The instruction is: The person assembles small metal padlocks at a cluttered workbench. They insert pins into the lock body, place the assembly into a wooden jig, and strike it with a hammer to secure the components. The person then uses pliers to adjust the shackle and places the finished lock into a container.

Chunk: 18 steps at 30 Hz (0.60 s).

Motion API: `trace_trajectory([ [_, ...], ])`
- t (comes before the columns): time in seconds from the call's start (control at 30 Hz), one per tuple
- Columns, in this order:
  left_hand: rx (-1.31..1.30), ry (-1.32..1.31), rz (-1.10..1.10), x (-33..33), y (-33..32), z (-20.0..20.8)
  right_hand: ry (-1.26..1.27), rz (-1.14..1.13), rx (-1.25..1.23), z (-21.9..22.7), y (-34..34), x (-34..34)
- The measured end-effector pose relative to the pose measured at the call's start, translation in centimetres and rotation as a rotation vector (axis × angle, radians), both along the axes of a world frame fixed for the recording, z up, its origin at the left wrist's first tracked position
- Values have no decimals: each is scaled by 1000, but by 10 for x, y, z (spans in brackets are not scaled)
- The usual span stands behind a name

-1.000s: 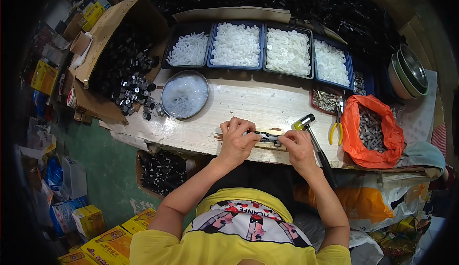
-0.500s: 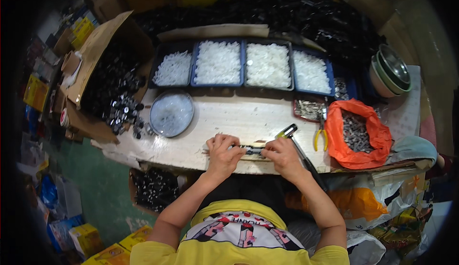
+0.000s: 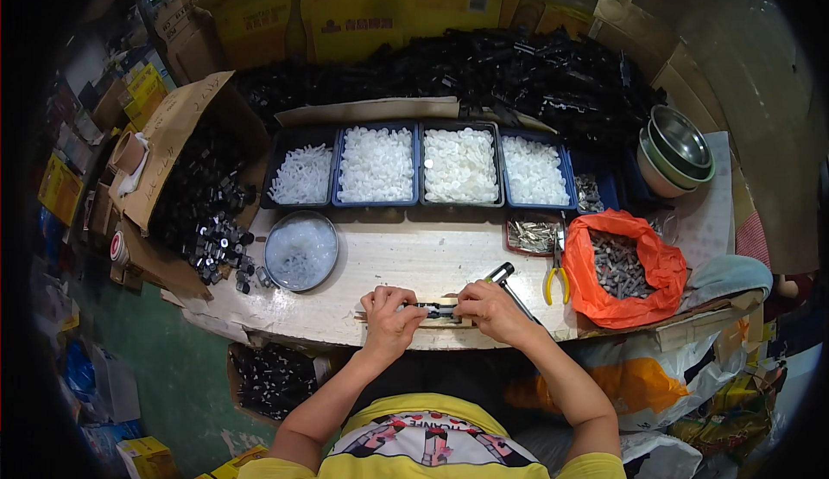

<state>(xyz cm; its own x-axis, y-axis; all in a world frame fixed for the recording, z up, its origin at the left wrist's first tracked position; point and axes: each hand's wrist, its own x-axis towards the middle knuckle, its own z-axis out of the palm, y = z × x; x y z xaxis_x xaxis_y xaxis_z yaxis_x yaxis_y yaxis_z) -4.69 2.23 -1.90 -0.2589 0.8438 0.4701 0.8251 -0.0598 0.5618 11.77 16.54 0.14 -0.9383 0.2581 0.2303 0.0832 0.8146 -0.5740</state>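
At the table's front edge, my left hand (image 3: pixel 393 322) pinches one end of a narrow dark part with a metallic sheen (image 3: pixel 439 310). My right hand (image 3: pixel 495 313) has its fingers closed on the other end. The part lies level between them, over a small wooden piece (image 3: pixel 467 320) on the table; its exact kind is too small to make out. Just beyond my right hand rests a hammer (image 3: pixel 509 288) with a black handle, partly hidden by that hand. Pliers with yellow handles (image 3: pixel 557 281) lie farther right.
Trays of white plastic pieces (image 3: pixel 376 164) line the back, before a heap of black parts (image 3: pixel 535 73). A round dish (image 3: pixel 301 253) and an open carton of black parts (image 3: pixel 207 155) stand left. An orange bag of grey pieces (image 3: pixel 580 293) and stacked bowls (image 3: pixel 682 146) stand right.
The view has tilted up, so the tabletop sits lower in the picture and more of the back shows. Both hands stay on the dark part, with only slight finger movement.
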Motion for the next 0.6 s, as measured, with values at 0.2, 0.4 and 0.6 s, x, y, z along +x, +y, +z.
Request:
trace_trajectory([
  [0.2,9,1,2,1,0,3,6,-4,-5,1,-3,1],
  [0.4,7,17,15,0,-1,-2,-63,60,103,-4,0,0],
  [0.6,54,37,8,1,4,-7,-119,64,183,9,0,2],
])
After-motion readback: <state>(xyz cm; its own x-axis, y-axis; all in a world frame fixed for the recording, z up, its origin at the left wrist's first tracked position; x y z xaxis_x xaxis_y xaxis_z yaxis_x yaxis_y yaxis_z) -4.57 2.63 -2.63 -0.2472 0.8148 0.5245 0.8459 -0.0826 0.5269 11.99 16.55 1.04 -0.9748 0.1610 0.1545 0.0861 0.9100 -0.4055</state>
